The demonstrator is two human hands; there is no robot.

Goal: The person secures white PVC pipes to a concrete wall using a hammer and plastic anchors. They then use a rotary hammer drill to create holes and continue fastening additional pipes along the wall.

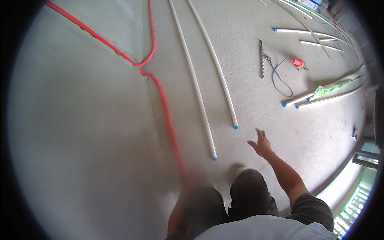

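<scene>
My right hand [262, 145] is stretched out over the concrete floor with its fingers apart, holding nothing. Nearest to it is the blue-capped end of a long white pipe [216, 68]. A second white pipe [195, 84], also capped in blue, lies to the left of the first. My left hand [193, 178] is a smear beside my left knee, near the lower end of a red conduit [166, 106] that runs along the foot of the wall. Its fingers cannot be made out, nor whether it touches the conduit.
A long drill bit [261, 60] and a red power tool [298, 63] with a looped cord [276, 76] lie farther right. Beyond are more capped white pipes [328, 99] and a green-printed plastic bag [334, 88]. The grey wall [88, 120] stands close on the left. A window [354, 200] shows at lower right.
</scene>
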